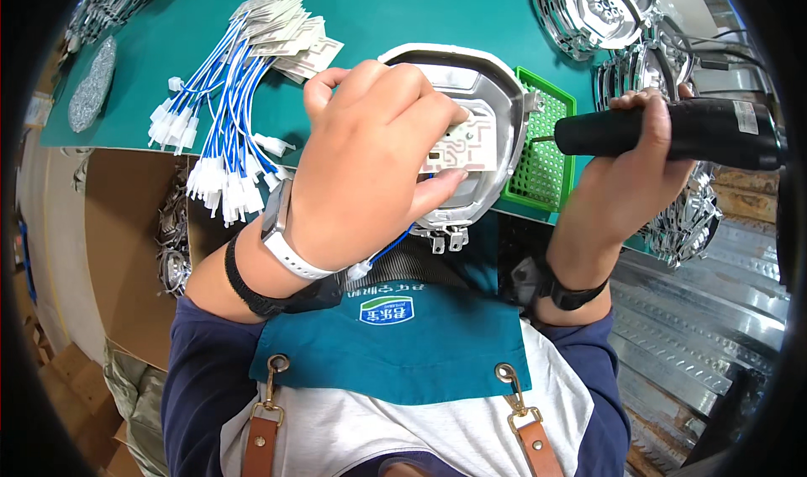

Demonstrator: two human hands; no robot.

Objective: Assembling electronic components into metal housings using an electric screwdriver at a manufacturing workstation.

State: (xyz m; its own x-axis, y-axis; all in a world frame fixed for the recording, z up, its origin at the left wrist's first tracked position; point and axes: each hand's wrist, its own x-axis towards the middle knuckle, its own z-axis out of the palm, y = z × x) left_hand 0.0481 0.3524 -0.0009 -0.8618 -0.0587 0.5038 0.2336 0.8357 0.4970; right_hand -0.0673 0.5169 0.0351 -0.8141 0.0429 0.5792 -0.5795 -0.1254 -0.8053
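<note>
My left hand grips a cream circuit board with printed traces, thumb at its lower edge and fingers over its top. The board is held inside a silver metal housing with an eight-sided rim, lying at the table's near edge. From beneath the hand, a blue wire runs down to a white plug. To the right, my right hand is wrapped round a black electric screwdriver. Its bit points left above a green perforated basket, apart from the board.
Left on the green table lies a pile of similar boards with blue-and-white wires and white plugs. A grey speckled object lies farther left. Stacked metal housings stand at the right; a cardboard box sits below left.
</note>
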